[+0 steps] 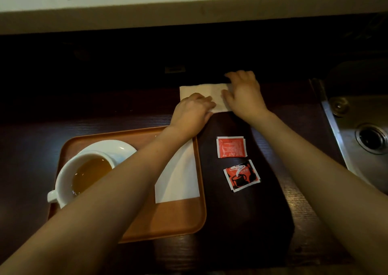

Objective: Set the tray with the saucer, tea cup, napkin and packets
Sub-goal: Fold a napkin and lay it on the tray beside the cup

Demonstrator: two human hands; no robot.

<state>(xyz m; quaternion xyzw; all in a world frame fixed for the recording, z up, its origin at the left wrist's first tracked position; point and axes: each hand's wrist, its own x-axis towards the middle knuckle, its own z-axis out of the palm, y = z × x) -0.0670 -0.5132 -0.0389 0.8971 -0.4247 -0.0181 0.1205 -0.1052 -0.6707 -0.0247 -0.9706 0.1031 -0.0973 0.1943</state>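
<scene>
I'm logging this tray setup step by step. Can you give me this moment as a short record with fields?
tray: orange, on dark counter
saucer: on tray
tea cup: on saucer, holds tea
napkin on tray: white, at the tray's right side
second napkin: on counter beyond tray
left hand: on second napkin
right hand: on second napkin
packets: two red, upper and lower, on counter, off tray
sink: far right

The left forearm hides part of the round white saucer (117, 148) and folded white napkin (180, 176) on the tray. Print on the red square packets (231, 147) is illegible. The steel sink (357, 127) is cut off right.
</scene>
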